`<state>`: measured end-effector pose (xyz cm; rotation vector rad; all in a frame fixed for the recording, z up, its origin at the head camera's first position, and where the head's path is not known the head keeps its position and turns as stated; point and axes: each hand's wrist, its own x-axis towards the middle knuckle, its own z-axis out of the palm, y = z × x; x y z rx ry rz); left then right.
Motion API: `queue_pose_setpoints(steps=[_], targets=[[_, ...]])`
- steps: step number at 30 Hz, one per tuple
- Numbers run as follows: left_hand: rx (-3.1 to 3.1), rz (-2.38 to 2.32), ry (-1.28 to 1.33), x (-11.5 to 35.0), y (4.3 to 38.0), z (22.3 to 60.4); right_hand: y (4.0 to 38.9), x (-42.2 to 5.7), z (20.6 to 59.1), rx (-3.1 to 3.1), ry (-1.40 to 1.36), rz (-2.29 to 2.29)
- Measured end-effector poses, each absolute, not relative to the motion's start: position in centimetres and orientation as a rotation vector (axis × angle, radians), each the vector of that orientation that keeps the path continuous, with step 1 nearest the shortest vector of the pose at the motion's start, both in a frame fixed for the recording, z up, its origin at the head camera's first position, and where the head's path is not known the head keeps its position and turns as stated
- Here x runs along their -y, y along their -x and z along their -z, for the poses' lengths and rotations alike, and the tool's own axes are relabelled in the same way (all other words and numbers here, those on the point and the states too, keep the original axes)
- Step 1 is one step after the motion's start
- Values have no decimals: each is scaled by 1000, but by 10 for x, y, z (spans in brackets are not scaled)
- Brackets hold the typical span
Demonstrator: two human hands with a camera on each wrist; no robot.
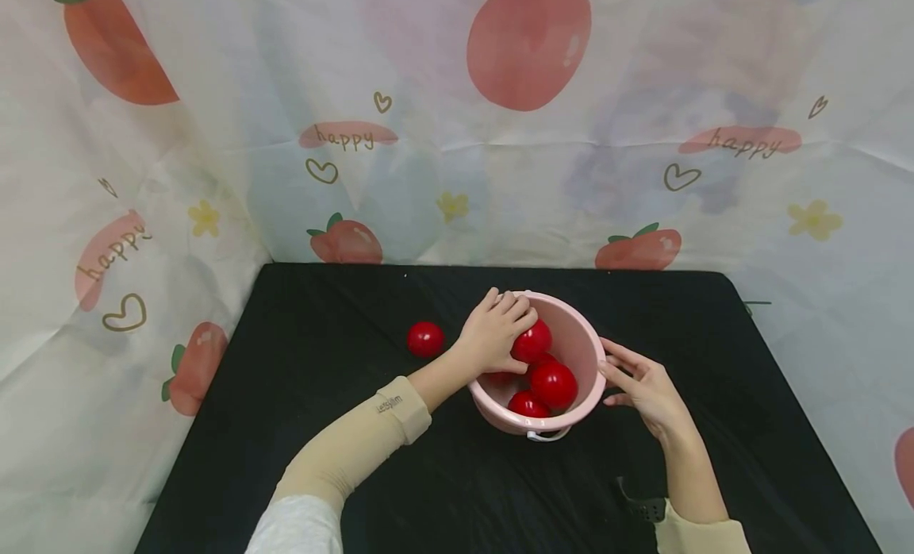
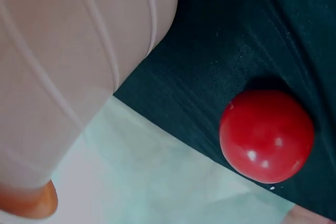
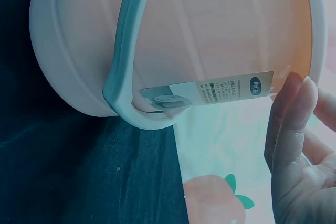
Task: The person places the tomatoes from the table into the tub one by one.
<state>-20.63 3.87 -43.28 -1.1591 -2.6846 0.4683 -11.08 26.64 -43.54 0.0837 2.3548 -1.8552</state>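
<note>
A pink bucket stands on the black-covered table, with several shiny red balls inside. Over its left rim reaches my left hand, gripping one red ball above the others in the bucket. The fingers of my right hand are fairly straight and touch the bucket's outer wall near the right rim; the right wrist view shows the fingertips there. Another red ball lies on the table left of the bucket, and the left wrist view shows it beside the bucket's wall.
The bucket's pale handle hangs down its side, near a printed label. Black cloth covers the table. Behind and to the left hangs a printed curtain. A dark strap is at my right wrist.
</note>
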Motion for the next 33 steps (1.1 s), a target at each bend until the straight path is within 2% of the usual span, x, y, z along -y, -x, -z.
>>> queue_pose_setpoints(steps=[20,33], targets=[[2598,-1050,1251,-55,211,446,111,-266,437,-2364,-89,1848],[2561,-1043,1238,-53,209,445,111,-265,437,-2366,-80,1858]])
